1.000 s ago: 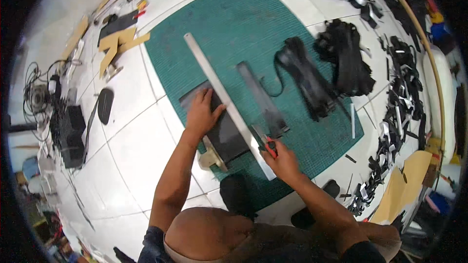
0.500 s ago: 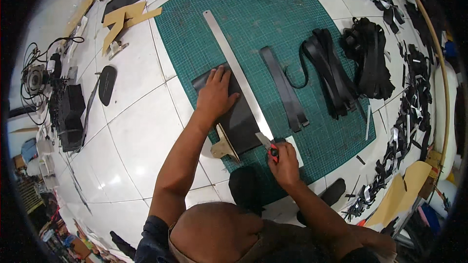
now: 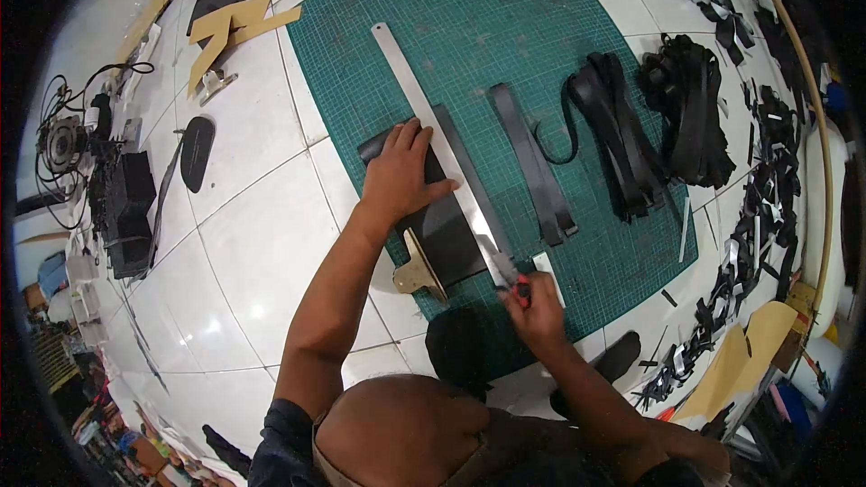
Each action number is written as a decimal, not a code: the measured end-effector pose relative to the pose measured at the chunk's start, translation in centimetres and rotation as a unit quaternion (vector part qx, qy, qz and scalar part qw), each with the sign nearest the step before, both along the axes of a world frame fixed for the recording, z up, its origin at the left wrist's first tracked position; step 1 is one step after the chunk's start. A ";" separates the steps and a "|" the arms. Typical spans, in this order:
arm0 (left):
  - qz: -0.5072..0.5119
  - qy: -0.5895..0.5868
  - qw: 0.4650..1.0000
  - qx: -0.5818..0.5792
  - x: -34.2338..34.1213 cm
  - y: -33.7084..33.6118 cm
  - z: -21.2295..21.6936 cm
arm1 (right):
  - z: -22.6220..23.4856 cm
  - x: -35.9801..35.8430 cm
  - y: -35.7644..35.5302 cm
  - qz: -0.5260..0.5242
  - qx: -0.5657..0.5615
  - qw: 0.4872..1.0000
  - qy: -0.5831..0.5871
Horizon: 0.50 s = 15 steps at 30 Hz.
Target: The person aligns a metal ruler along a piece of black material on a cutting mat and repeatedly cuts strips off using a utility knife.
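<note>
My left hand (image 3: 397,171) lies flat with fingers spread over a black sheet of leather-like material (image 3: 451,243), fingertips and thumb resting on the long steel ruler (image 3: 406,81). To the right of the ruler, a strip-like margin of the black material (image 3: 478,185) shows. My right hand (image 3: 543,314) grips a red utility knife (image 3: 523,287), its blade beside the ruler's near end. A large brass-coloured bulldog clip (image 3: 415,272) sits at the sheet's near left edge. All of this lies on a green cutting mat (image 3: 469,0).
On the mat's right side lie grey-black strips (image 3: 532,162), a bundle of black straps (image 3: 613,135) and a white piece (image 3: 548,278). Another strap bundle (image 3: 686,108) overlaps its right edge. Black scraps (image 3: 740,234) litter the floor at right; tan pattern pieces (image 3: 230,32) lie at far left.
The ruler has shifted left and nearer on the sheet, exposing a black margin on its right. My left thumb has come onto the ruler. My right hand has moved slightly right with the knife.
</note>
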<state>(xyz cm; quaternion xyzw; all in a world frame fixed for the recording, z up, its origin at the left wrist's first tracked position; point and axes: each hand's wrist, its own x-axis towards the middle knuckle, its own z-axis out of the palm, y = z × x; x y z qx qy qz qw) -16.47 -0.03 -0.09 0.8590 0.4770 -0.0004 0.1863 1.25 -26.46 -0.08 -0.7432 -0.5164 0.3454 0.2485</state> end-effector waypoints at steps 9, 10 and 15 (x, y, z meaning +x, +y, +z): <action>0.031 0.051 0.998 0.010 1.9 -0.8 0.7 | -0.6 4.9 -0.2 0.011 0.018 0.992 -0.128; 0.037 0.044 0.998 0.013 2.0 -0.9 0.6 | -0.6 4.8 -0.2 0.012 0.015 0.992 -0.127; 0.028 0.071 0.997 0.016 2.3 -0.9 0.6 | 0.8 3.6 1.2 -0.090 -0.036 0.995 0.004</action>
